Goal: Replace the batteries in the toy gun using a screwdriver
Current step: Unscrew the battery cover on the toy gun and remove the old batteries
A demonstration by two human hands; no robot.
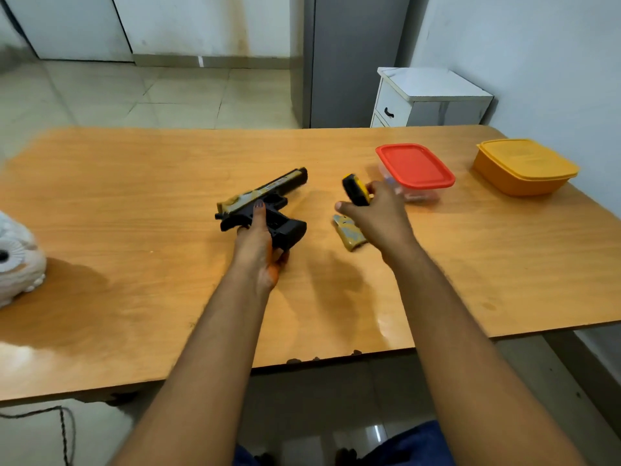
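**Gun in the left hand, screwdriver in the right**

While the left hand grips the toy gun by its black handle, the gun lies tilted on the wooden table near the middle, its tan-and-black barrel pointing away and to the right. One finger lies along the frame and the others curl under the grip.

Just right of it, the right hand holds the screwdriver by its yellow-and-black handle, raised a little above the table; the shaft is hidden behind the hand. Under that hand a small tan camouflage cover lies flat on the wood.

Beyond the right hand stands a clear box with a red lid, near the fingers (blur hides whether they touch). An orange box sits well apart, close to the right edge and the wall. A white bundle rests at the left edge.

Bare wood spreads wide to the left of the gun and between the forearms and the near edge, which is chipped in the middle. The far edge lies well beyond the gun.

No writing can be read; marks on the barrel are too blurred.
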